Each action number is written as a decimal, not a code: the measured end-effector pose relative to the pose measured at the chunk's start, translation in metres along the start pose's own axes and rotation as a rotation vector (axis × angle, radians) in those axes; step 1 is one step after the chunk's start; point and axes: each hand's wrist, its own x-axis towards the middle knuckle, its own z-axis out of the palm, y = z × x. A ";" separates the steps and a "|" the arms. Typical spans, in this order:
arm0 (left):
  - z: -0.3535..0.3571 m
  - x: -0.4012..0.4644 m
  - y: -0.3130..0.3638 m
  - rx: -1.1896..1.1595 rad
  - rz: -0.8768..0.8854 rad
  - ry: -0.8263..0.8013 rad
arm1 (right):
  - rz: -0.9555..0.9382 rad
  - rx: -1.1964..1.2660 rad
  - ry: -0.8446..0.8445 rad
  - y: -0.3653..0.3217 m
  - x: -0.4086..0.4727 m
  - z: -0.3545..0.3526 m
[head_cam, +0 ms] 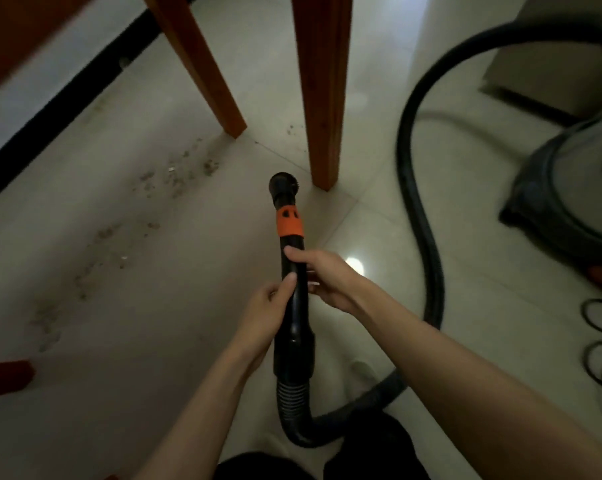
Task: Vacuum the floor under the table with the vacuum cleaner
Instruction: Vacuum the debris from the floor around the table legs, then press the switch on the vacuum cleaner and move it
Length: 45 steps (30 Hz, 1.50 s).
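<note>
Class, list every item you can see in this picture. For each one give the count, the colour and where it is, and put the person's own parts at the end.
vacuum wand: 1, black with an orange collar, centre, nozzle near the floor
hose: 1, black, loops from the wand to the right
vacuum body: 1, grey, right edge
table legs: 2, brown wood, top centre
debris: scattered patches, grey-brown, floor at left
floor: pale tiles
cable: 1, black, coiled, lower right
red object: 1, left edge, unclear what
left hand: 1, grips the wand
right hand: 1, grips the wand
</note>
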 end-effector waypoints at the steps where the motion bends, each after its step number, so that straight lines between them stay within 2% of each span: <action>1: 0.007 -0.012 0.008 0.002 0.002 -0.016 | 0.002 0.001 0.015 -0.006 -0.017 -0.006; 6: 0.035 -0.077 0.064 0.023 0.002 -0.102 | 0.000 -0.016 0.123 -0.046 -0.105 -0.031; 13: 0.066 -0.161 0.175 0.024 0.079 -0.225 | -0.057 0.041 0.245 -0.130 -0.227 -0.046; 18: 0.073 -0.212 0.253 0.019 0.127 -0.295 | -0.113 -0.081 0.315 -0.201 -0.303 -0.051; 25: 0.093 -0.253 0.366 0.032 0.287 -0.374 | -0.226 -0.177 0.348 -0.301 -0.380 -0.073; 31: 0.122 -0.254 0.440 0.033 0.352 -0.415 | -0.348 -0.249 0.404 -0.369 -0.420 -0.113; 36: 0.141 -0.238 0.470 -0.018 0.326 -0.353 | -0.381 -0.318 0.529 -0.399 -0.429 -0.160; 45: 0.189 -0.153 0.499 -0.087 0.170 -0.244 | -0.233 -0.387 0.653 -0.422 -0.383 -0.289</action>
